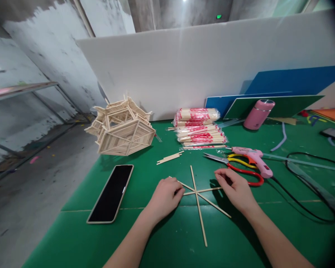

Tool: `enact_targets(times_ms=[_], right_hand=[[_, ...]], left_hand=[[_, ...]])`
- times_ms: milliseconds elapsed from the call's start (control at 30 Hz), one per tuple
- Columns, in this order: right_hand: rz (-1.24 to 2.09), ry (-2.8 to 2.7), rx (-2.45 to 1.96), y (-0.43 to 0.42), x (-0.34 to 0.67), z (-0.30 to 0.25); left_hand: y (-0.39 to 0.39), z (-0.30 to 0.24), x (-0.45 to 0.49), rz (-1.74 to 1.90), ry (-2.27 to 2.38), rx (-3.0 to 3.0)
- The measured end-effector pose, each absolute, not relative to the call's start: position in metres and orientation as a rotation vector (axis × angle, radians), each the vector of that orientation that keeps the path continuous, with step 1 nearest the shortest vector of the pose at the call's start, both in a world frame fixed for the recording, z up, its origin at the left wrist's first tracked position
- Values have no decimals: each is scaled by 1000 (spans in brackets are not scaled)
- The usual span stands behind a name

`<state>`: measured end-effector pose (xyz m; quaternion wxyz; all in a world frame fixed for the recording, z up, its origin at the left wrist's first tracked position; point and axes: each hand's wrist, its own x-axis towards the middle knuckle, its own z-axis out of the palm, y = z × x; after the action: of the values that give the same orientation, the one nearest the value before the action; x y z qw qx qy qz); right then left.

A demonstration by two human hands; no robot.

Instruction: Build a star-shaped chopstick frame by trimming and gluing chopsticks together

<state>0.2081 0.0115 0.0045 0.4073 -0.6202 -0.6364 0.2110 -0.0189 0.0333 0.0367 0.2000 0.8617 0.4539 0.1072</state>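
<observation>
Three thin wooden sticks (198, 208) lie crossed in a star on the green table (167, 242). My left hand (164, 195) is curled, its fingertips pinching the left ends of the sticks. My right hand (234, 188) is curled too, its fingertips on the right end of the horizontal stick. Both hands rest on the table on either side of the crossing point.
A black phone (111, 193) lies at the left. A stick-built model (121, 128) stands behind it. Wrapped stick bundles (199, 128), loose sticks (169, 158), scissors (234, 165), a pink glue gun (254, 158) with black cable (304, 201), a pink bottle (259, 113) and white board (212, 63) lie beyond.
</observation>
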Motion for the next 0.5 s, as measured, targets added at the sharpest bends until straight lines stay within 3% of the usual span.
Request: enact_targets(times_ms=[500], right_hand=[[549,-1982,-1471,7,188,13]], left_hand=[[37,29,-17,376,1218,2296]])
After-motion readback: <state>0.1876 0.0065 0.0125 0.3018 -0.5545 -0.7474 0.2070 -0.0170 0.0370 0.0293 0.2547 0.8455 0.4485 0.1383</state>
